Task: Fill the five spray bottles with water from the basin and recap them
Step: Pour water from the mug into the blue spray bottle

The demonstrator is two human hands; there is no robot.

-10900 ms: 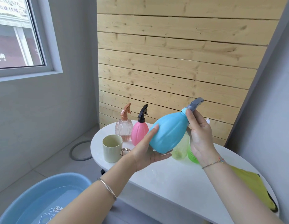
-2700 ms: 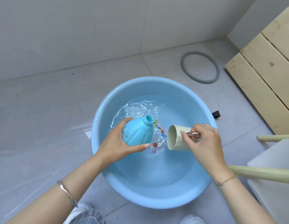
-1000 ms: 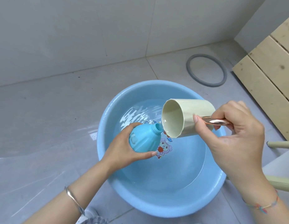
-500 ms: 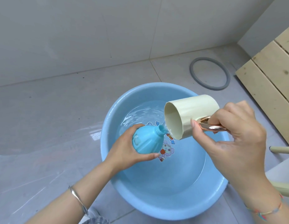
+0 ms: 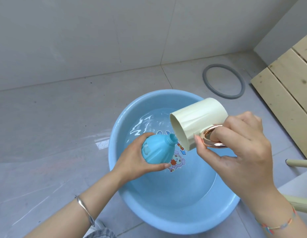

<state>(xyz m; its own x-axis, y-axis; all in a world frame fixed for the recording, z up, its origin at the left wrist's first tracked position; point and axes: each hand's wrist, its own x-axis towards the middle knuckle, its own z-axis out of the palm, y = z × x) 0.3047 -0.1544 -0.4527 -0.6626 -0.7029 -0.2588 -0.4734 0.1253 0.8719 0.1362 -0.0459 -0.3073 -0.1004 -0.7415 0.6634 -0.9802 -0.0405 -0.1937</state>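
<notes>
At frame centre, over the basin [image 5: 118, 189], the left hand [image 5: 132, 162] wraps the uncapped blue bottle [image 5: 155, 148]; the right hand [image 5: 235, 145] grips the tilted cup [image 5: 197, 121] by its handle. Wet plastic likely slips, so hold its belly

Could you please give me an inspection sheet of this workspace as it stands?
Surface: grey tiled floor, glossy.
Job's things: blue basin holds water; blue bottle uncapped, tilted over it; cream cup tipped, lip at the bottle's neck; other bottles not in view.
Clutter: grey ring on the floor beyond the basin.
Grips: left-hand grip holds the bottle's body; right-hand grip holds the cup by its handle.
Cables: nothing seen.
Surroundings: grey wall, wooden slats at right, cream table leg.
</notes>
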